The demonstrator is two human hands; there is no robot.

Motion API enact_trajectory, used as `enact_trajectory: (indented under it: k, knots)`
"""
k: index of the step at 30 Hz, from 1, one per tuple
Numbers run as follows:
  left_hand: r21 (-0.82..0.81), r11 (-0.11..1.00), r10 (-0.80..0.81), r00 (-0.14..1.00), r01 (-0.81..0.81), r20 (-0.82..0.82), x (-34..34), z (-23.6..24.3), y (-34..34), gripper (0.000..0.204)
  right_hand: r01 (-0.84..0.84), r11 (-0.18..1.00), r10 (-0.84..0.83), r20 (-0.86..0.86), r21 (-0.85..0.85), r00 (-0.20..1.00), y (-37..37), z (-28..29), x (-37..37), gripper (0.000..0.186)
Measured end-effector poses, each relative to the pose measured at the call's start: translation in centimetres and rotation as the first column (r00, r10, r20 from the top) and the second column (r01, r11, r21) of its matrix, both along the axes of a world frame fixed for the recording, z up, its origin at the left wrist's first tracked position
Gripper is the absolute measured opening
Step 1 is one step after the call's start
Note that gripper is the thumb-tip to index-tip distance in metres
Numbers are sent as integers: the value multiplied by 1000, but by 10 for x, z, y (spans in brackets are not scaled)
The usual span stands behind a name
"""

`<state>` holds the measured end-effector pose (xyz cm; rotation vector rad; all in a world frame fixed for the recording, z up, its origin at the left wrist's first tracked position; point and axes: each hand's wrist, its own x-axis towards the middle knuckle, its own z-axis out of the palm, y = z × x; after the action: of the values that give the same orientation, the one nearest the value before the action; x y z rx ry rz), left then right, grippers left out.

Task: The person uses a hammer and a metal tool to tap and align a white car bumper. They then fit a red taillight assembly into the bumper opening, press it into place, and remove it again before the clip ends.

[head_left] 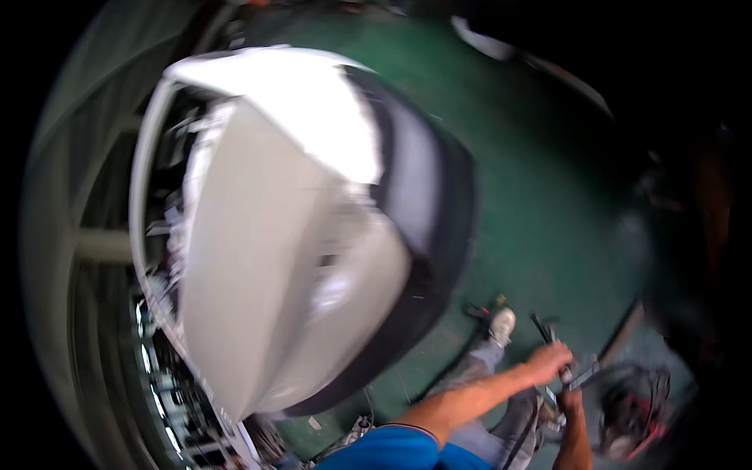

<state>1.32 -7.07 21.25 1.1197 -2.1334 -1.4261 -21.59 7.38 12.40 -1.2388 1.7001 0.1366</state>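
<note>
In the lower right, my left hand [551, 363] is closed around a metal tool [565, 373]; a dark bar with a short crosspiece sticks out beyond its fingers. My right hand [571, 403] sits just below, its fingers bent about the lower part of what seems the same tool. A pale, straight metal piece [583, 377] juts out to the right between the two hands. Blur and small size hide what kind of tool this is. Both hands are over my grey trouser legs, well apart from the car [313, 117].
The car has white bodywork, a large beige-grey panel [251, 235] and a dark bumper [450, 211]. My shoe [502, 323] stands on the green floor [533, 196], with a small dark and red object [476, 312] beside it. Dark cables and red equipment [630, 415] lie at the lower right.
</note>
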Motion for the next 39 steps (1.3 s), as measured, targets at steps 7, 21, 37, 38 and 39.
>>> enact_trajectory:
  k: [7, 21, 37, 38, 39]
  knots:
    - [-189, 897, -252, 813, 400, 525, -2, -260, -47, 9, 297, 945, -235, -352, 135, 906, -82, -149, 33, 30]
    - [-105, 959, -180, 849, 264, 497, 20, -362, -74, 43, 238, 970, -234, -434, -47, 870, -67, -350, -15, 36]
    - [-879, 327, 945, 96, -347, 314, 306, 425, -172, 80, 374, 918, -224, 602, -134, 766, -320, 149, 264, 34]
    - [-848, 372, 925, 69, -377, 375, 319, 428, -174, 85, 336, 930, -147, 685, -150, 713, -345, 186, 280, 33]
    - [-810, 415, 900, 56, -414, 432, 333, 424, -179, 90, 313, 927, -77, 709, -209, 701, -373, 222, 291, 32]
